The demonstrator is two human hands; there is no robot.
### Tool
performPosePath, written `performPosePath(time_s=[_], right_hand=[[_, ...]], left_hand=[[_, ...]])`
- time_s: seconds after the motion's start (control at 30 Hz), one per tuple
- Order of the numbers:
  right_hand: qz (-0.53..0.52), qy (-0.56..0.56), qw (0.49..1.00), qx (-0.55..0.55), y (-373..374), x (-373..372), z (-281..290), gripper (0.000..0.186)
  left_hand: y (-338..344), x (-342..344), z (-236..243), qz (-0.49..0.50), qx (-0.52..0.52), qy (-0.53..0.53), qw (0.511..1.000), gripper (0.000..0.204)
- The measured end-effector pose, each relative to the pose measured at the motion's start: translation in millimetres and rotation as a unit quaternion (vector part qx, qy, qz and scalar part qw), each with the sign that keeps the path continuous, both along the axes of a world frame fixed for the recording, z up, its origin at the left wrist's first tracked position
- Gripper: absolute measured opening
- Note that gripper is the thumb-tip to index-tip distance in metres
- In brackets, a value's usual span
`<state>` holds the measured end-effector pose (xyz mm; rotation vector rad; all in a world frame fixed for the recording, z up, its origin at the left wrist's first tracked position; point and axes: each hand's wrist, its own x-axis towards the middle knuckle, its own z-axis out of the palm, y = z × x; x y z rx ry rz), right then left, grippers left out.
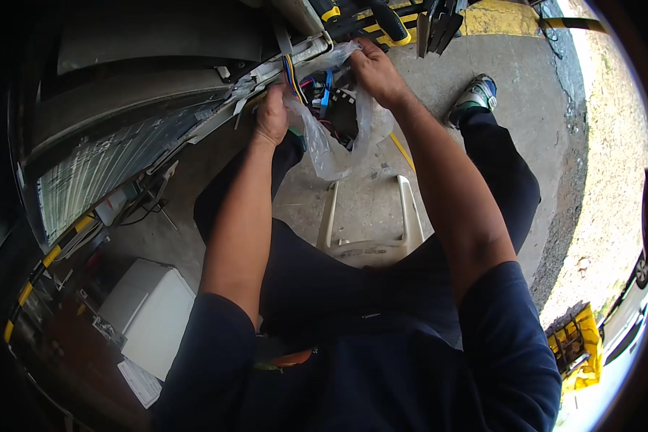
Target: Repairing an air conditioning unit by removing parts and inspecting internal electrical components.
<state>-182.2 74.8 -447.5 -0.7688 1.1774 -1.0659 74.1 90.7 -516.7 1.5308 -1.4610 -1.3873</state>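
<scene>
My right hand [375, 72] grips the upper right edge of a clear plastic bag [324, 147] at the top centre. My left hand [272, 114] is closed on the bag's left side, beside a bundle of coloured wires [289, 75] hanging from the frame of a large dark metal appliance [158, 57]. Between my hands, inside or just behind the open bag, is a black electronic module [342, 115] with blue parts and red wires, partly hidden by the plastic.
A cream plastic stool [367, 252] is under me on concrete. Yellow-and-black tools [389, 21] sit at the top. A white box [147, 309] stands lower left. Finned metal panel [115, 158] lines the left side. A yellow bag [583, 345] and car [623, 317] are at right.
</scene>
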Motion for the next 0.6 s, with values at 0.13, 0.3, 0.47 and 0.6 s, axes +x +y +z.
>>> performPosePath(time_s=[0.13,0.3,0.47,0.6], right_hand=[[-0.001,-0.010,0.995,0.104,-1.4,6.0,2.4,0.023],[0.048,0.107,0.971,0.210,-0.9,2.7,-15.4,0.029],[0.119,0.342,0.915,0.179,20.8,-24.1,-52.6,0.037],[0.202,0.336,0.898,0.201,33.7,-36.0,-50.2,0.036]], left_hand=[[-5.0,4.4,23.8,0.042,0.110,0.103,0.988,0.024],[-7.7,-5.7,52.8,0.091,0.241,0.235,0.937,0.024],[-0.4,0.9,55.2,0.104,0.314,0.301,0.894,0.026],[12.2,5.8,45.8,0.136,0.321,0.287,0.892,0.025]])
